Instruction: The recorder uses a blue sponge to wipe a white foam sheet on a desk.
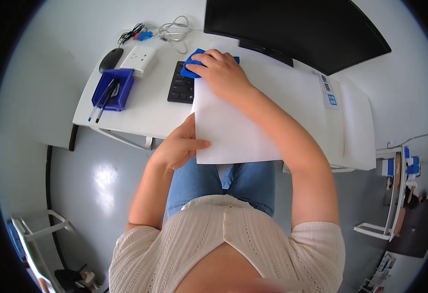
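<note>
Blue cloth [194, 63]: we see it bunched under the right hand [222, 73], lying on the top edge of the black keyboard [180, 84], near the back of the white desk [140, 110].
Handling of the cloth: we judge it soft, light and limp; it should crumple rather than slide, and is best held by pressing a fold under the fingers.
Right hand: laid flat over the cloth, fingers together and curled slightly down onto it; we cannot tell whether it grips or only presses.
White sheet [238, 122]: a large thin sheet lying over the right part of the keyboard and hanging off the desk's near edge; we judge it light and flexible, easy to crease.
Left hand [177, 146]: pinching the sheet's lower left edge, thumb on top and fingers beneath.
Blue tray [122, 80]: a small open bin at the left of the desk, holding two pens [104, 100] that poke out over its near rim.
Further out: a black mouse [110, 59], a white socket block [139, 57], loose cables [172, 31], and a dark monitor [292, 29] behind.
</note>
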A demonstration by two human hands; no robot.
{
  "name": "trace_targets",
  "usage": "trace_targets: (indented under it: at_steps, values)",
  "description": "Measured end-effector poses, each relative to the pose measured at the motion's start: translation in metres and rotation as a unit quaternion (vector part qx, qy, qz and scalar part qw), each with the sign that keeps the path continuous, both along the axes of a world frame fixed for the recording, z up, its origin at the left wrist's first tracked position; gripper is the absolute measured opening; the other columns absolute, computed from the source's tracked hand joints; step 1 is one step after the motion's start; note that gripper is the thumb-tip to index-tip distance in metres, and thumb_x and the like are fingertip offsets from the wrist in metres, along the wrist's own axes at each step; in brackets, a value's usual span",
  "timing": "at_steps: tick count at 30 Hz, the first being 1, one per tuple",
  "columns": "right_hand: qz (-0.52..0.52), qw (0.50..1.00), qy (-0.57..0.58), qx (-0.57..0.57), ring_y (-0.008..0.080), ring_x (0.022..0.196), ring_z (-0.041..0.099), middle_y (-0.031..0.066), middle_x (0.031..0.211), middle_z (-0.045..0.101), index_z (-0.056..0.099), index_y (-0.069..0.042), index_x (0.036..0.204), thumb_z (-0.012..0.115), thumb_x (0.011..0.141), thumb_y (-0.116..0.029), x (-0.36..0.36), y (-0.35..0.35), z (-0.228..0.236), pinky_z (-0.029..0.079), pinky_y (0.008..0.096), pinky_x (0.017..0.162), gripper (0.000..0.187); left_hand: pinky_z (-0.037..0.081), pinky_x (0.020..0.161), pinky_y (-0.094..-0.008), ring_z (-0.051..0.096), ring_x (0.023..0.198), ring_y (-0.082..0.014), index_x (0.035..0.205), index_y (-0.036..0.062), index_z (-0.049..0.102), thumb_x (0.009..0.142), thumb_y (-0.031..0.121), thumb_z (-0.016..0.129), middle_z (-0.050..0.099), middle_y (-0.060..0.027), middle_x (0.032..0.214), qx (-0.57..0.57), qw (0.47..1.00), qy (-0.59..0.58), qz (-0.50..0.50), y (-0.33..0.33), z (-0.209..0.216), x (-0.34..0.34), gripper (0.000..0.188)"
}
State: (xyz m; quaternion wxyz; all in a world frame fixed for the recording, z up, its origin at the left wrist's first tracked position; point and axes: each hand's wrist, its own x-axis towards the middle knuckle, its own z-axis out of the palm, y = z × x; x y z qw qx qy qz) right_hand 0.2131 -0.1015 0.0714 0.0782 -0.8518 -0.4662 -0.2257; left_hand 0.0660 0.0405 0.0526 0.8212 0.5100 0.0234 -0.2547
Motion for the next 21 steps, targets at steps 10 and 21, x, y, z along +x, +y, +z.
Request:
trace_targets:
  at_steps: [10, 21]
  values:
    - [-0.245, 0.969, -0.003, 0.039, 0.023, 0.117, 0.049, 0.0038, 0.126, 0.056, 0.062, -0.013, 0.12, 0.057, 0.082, -0.009, -0.007, -0.054, -0.001, 0.041, 0.0448, 0.093, 0.039, 0.044, 0.101, -0.0413, 0.051, 0.124, -0.0331, 0.146, -0.0029, 0.025, 0.076, -0.018, 0.045, 0.047, -0.0233, 0.135, -0.035, 0.997, 0.004, 0.061, -0.008, 0.003, -0.001, 0.074]
    - [-0.603, 0.794, 0.035, 0.071, 0.0291, 0.106, 0.057, 0.0059, 0.118, 0.063, 0.066, -0.016, 0.115, 0.049, 0.086, -0.009, -0.048, -0.322, -0.012, 0.048, 0.0457, 0.087, 0.034, 0.045, 0.101, -0.0389, 0.055, 0.12, -0.0311, 0.14, -0.0062, 0.033, 0.072, -0.017, 0.047, 0.053, -0.0225, 0.129, -0.019, 0.995, 0.017, 0.098, -0.011, 0.014, -0.006, 0.07]
